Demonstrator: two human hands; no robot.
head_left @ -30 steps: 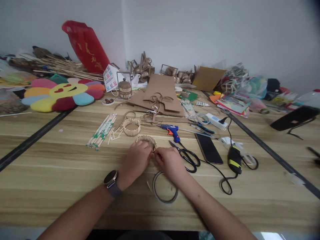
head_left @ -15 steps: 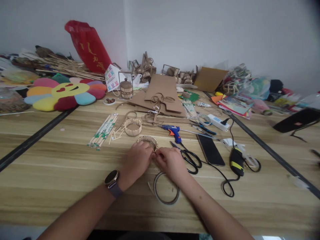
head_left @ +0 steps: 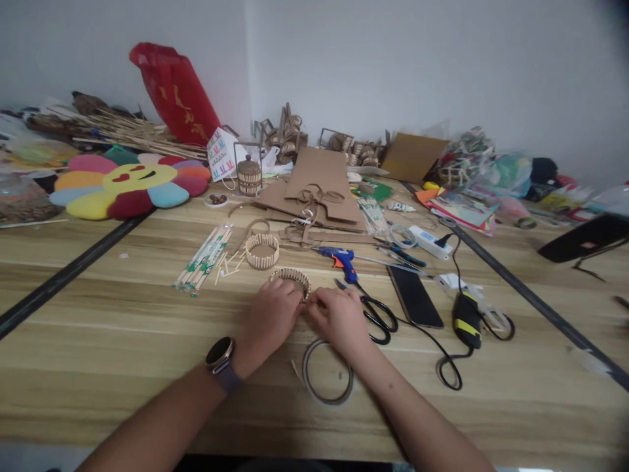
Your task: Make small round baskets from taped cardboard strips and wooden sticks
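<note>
A small round basket (head_left: 291,275), walled with short upright wooden sticks, sits on the table in front of me. My left hand (head_left: 275,308) is closed on its near left side and hides part of the wall. At the basket's near right edge, my right hand (head_left: 337,318) pinches something too small to make out, its fingertips close to the left ones. Just behind stands a second stick-walled ring (head_left: 262,252) on a cardboard base. Below my right hand lies a coil of grey tape (head_left: 305,377), and black-handled scissors (head_left: 381,321) rest to its right.
A blue glue gun (head_left: 344,261), a phone (head_left: 415,296) and a cabled black-and-yellow device (head_left: 466,321) lie on the right. Packed wooden sticks (head_left: 204,259) and loose pieces lie left. Behind are cardboard sheets (head_left: 317,174), a lidded basket (head_left: 249,176) and a flower cushion (head_left: 132,183).
The view has shifted very slightly. Both hands stay at the basket's near edge, with only a tiny movement of the right fingers.
</note>
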